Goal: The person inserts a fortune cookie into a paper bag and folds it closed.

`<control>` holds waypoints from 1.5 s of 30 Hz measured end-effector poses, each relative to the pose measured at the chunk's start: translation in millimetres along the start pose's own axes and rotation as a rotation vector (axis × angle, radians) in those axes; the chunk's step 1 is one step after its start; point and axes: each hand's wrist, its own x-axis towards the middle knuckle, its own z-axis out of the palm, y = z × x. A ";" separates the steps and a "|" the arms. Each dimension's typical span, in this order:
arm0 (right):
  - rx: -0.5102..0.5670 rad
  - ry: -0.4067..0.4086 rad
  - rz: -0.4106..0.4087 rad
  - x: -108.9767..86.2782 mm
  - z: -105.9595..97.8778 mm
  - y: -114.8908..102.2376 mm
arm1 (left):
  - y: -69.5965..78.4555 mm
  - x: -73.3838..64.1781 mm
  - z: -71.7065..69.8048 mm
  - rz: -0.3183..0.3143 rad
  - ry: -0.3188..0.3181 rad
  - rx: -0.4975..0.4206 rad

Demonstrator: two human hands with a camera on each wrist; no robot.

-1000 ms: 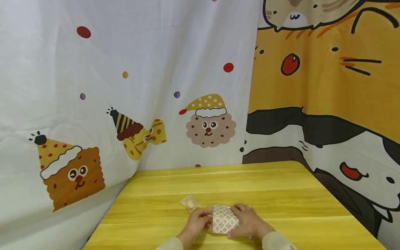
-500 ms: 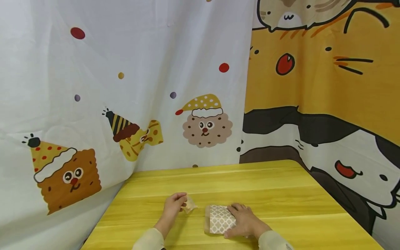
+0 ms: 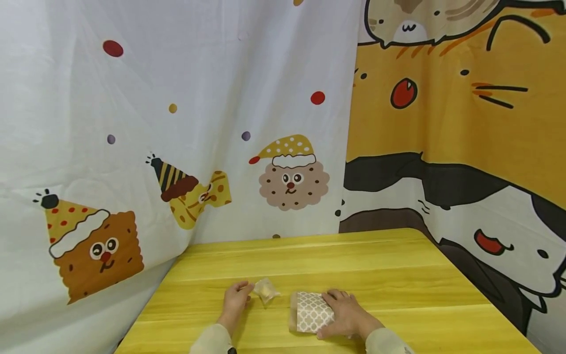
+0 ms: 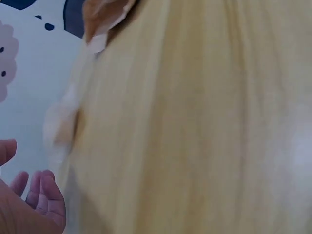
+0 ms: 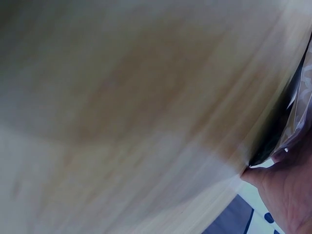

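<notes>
On the table a flat pouch (image 3: 313, 312) with a white-and-beige lattice print and a plain brown strip at its left end lies under my right hand (image 3: 349, 314). That hand grips its right part, thumb at the near edge and fingers at the far edge. The right wrist view shows the thumb side of the hand (image 5: 287, 190) against the pouch's edge (image 5: 298, 114). Left of the pouch is a small see-through packet (image 3: 266, 291) with something pale yellow inside. My left hand (image 3: 236, 301) is just left of this packet, fingers loosely bent and holding nothing.
The yellow wood-grain table (image 3: 398, 275) reaches back to a white curtain (image 3: 212, 88) printed with cartoon biscuits. A second cloth (image 3: 451, 123) with cartoon cats hangs along the right side.
My left hand has left the pouch's left end, reached the small packet, and drawn back from it to the left. The packet lies slightly turned. The right hand stays on the pouch.
</notes>
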 end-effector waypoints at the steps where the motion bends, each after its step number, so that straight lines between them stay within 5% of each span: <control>1: 0.000 0.000 0.001 0.0 0.4 0.4 | -2.4 -0.1 1.4 -0.002 0.010 0.004; 13: 0.011 -0.017 0.010 -0.4 -3.7 -3.3 | -8.2 -2.7 22.1 -0.021 0.054 0.011; 21: 0.001 -0.027 0.003 -6.3 -6.3 -10.1 | -12.4 4.2 29.4 -0.014 0.106 0.164; 32: 0.016 -0.024 0.006 -0.6 -2.6 -3.3 | -9.6 9.2 34.5 0.027 0.079 0.323; 37: 0.004 -0.012 -0.001 3.2 1.0 2.7 | -8.4 5.9 37.1 0.116 0.066 0.275; 45: 0.010 0.002 0.000 1.8 1.9 0.5 | -8.5 5.8 39.3 0.134 0.025 0.162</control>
